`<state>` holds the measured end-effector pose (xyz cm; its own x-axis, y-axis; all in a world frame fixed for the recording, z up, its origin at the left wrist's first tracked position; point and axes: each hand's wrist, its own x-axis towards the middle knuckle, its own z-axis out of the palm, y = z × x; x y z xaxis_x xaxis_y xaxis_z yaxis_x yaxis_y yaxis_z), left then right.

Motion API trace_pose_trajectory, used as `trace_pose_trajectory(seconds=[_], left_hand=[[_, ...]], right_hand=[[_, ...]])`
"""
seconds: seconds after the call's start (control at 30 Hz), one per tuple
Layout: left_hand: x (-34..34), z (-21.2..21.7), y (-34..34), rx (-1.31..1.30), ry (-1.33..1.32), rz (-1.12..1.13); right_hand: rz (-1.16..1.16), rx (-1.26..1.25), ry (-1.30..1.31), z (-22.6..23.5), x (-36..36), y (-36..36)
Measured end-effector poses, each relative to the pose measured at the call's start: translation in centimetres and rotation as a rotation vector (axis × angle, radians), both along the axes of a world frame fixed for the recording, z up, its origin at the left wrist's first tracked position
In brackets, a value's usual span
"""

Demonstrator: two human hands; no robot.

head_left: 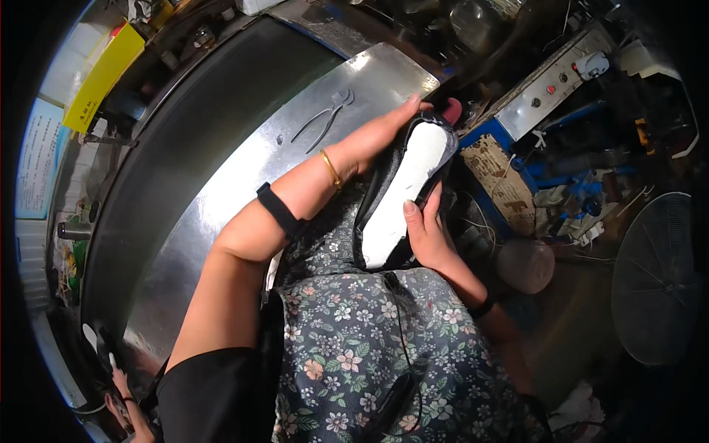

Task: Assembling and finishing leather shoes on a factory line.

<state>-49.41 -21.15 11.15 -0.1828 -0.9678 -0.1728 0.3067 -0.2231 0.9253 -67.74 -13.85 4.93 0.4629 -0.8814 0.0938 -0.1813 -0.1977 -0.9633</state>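
Currently one white-bottomed black shoe (408, 190) lies between the left hand (385, 130), clasping its far end, and the right hand (430, 236), pinching its side, one pair of pincers (339, 105) on the bench (236, 166).

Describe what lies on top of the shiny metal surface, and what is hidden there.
Pincers with spread handles and a small dark piece lie on the surface. Whatever the left forearm covers cannot be seen.

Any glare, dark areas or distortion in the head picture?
Head view: glare on the metal table near the pliers; the white sole looks nearly washed out; the fan sits in dim light; straight edges bow and the corners go black.
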Motion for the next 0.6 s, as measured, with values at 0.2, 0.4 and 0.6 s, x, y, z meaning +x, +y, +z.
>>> trace_pose_trajectory(seconds=[0.2, 0.4, 0.6], left_hand=[[-1.0, -0.6, -0.2, -0.196, -0.435, -0.002], [-1.0, -1.9, -0.2, -0.263, -0.2, -0.056], [0.2, -0.9, -0.7, -0.372, -0.221, -0.148]], right_hand=[[-0.053, 0.504, -0.476, 3.9, -1.7, -7.1], [-0.028, 0.2, -0.37, 4.2, 0.9, -10.2], [-0.03, 0.277, -0.373, 4.9, 1.0, -11.0]])
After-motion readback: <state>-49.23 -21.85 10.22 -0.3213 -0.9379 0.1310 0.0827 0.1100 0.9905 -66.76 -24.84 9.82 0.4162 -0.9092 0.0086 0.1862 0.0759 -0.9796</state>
